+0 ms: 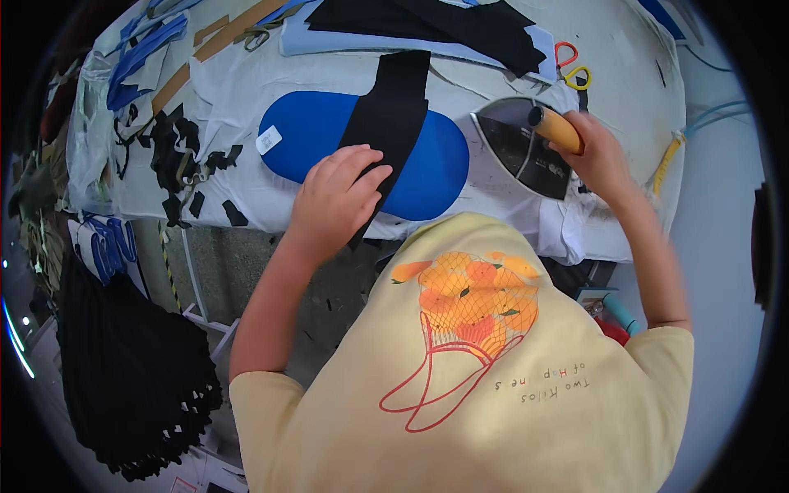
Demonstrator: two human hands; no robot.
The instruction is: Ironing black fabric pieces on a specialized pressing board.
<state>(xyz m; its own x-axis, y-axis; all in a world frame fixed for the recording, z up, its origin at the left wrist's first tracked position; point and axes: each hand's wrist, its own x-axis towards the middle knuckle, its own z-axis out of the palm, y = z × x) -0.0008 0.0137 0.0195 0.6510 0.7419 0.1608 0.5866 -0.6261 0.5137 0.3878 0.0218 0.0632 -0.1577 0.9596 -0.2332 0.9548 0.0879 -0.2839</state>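
Observation:
A blue pad with rounded ends (440,168) lies on the white-covered table in front of me, with a small white label near its left end. Across it runs a strip of black fabric (396,111), its lower end hanging over the table's near edge. My left hand (335,197) rests on the strip and the pad, palm down with fingers stretched out. To the right, my right hand (598,156) is wrapped round the tan cylindrical handle of an iron (514,148). The iron sits on the cloth just beside the pad's right end, apart from the black strip.
Black fabric pieces (460,29) lie on a light blue board (297,37) at the back. Scissors (582,78) with red and yellow handles are behind the iron. Black scraps (177,140) litter the left side. Black cloth (131,370) hangs at lower left. A hose (670,160) crosses the right edge.

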